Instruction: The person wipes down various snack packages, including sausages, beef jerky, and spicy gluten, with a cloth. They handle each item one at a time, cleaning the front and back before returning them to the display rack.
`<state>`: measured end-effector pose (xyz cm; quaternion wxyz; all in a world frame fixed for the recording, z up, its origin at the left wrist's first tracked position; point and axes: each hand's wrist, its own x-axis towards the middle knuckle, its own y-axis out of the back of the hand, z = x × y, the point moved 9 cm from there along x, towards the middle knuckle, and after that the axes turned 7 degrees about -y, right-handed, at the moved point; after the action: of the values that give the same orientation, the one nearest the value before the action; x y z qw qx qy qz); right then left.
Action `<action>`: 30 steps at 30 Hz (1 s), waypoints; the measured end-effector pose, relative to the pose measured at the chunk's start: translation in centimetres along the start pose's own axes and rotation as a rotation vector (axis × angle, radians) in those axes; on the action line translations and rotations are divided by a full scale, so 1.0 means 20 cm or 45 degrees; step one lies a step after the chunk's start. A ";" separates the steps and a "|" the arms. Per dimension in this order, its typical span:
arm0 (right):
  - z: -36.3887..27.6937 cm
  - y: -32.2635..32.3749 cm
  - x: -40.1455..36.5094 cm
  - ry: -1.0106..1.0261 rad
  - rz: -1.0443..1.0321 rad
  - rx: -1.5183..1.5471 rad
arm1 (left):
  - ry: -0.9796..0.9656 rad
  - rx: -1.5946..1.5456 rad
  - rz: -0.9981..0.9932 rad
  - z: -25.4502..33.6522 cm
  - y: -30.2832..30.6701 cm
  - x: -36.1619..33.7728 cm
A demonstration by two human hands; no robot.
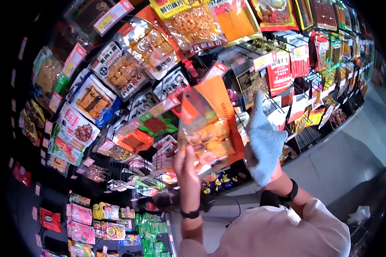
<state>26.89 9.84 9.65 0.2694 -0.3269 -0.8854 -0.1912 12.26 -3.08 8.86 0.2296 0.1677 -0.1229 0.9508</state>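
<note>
My left hand [187, 168], bare and with a dark band at the wrist, grips the lower left edge of an orange snack bag [212, 128]. Yellowish food shows through the bag's clear front. To the right of the bag is my right hand [266, 141], covered by a light blue cloth or glove; its fingers are partly hidden, and one part points upward. Behind the bag, packaged snacks hang on the rack, among them a clear-fronted orange pack [152, 47] and a yellow-topped bag of rings [193, 25].
Price tags [165, 106] stick out from the rack's wire hooks. More hanging packs [281, 73] line the right side. Lower shelves at bottom left hold pink packs [81, 214] and green packs [150, 227]. Grey floor tiles [330, 156] lie to the right, with a crumpled white item [359, 215].
</note>
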 end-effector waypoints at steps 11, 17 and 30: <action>0.00 -0.46 -0.15 0.482 -0.473 -0.249 | 0.071 -0.231 0.183 -0.36 0.14 -0.51; 0.08 -0.62 -0.31 0.241 -0.578 0.057 | -0.191 -0.089 0.398 -0.09 0.24 -0.38; -0.08 -0.56 -0.26 0.159 -0.376 0.151 | -0.505 0.196 0.619 0.13 0.30 -0.47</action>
<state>23.05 -1.49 6.03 0.3117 -0.1642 -0.9151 -0.1961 17.97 -12.85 6.70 -0.0461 0.3325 -0.1296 0.9330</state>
